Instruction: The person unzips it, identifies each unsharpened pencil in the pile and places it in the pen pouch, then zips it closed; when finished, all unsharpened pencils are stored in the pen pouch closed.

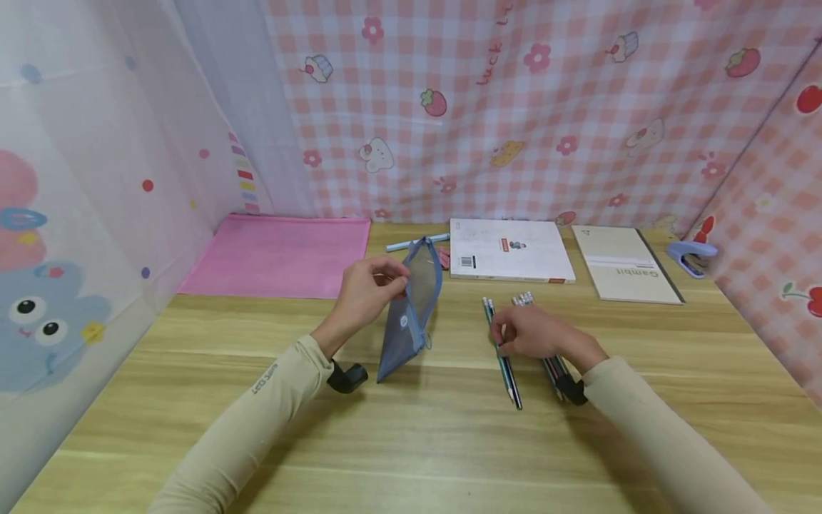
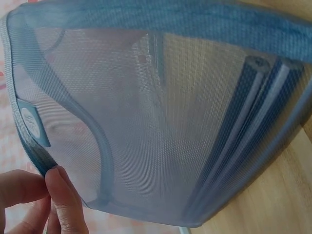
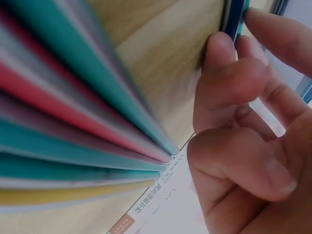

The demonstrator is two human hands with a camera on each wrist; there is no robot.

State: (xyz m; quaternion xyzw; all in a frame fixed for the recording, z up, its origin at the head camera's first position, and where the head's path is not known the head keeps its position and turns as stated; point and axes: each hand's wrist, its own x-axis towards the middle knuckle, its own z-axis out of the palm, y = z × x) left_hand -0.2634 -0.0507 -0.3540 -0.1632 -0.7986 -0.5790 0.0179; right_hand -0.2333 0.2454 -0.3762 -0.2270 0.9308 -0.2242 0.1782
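Observation:
My left hand [image 1: 366,289] pinches the top edge of a blue mesh pencil pouch [image 1: 411,314] and holds it upright on the wooden table [image 1: 411,428]. In the left wrist view my fingertips [image 2: 58,195] grip the pouch's [image 2: 161,122] hem, and two dark pencils [image 2: 243,136] lie inside it. My right hand [image 1: 533,332] rests over several coloured pencils [image 1: 507,357] on the table, its fingers curled onto one dark blue-green pencil [image 3: 236,19]. Close to the right wrist camera, several more pencils [image 3: 73,122] fan out in teal, red and yellow.
A pink zip folder [image 1: 279,253] lies at the back left. A white book [image 1: 507,250] and a beige notebook [image 1: 623,264] sit at the back, a pen [image 1: 411,243] beside them, a light blue stapler [image 1: 690,255] at the far right. Patterned curtains wall the table.

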